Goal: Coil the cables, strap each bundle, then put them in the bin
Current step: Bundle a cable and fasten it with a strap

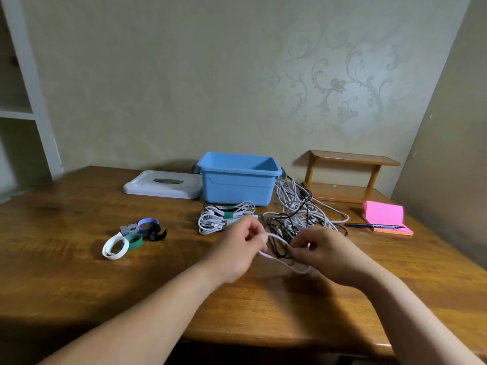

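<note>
Partway | my left hand and right hand each pinch one white cable, looping it | strapped bundles lie outside the bin | tangled pile near the table's far edge uncoiled

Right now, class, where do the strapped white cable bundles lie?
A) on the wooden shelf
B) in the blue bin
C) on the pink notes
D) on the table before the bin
D: the green-strapped bundles lie on the table, just in front of the blue bin.
</note>
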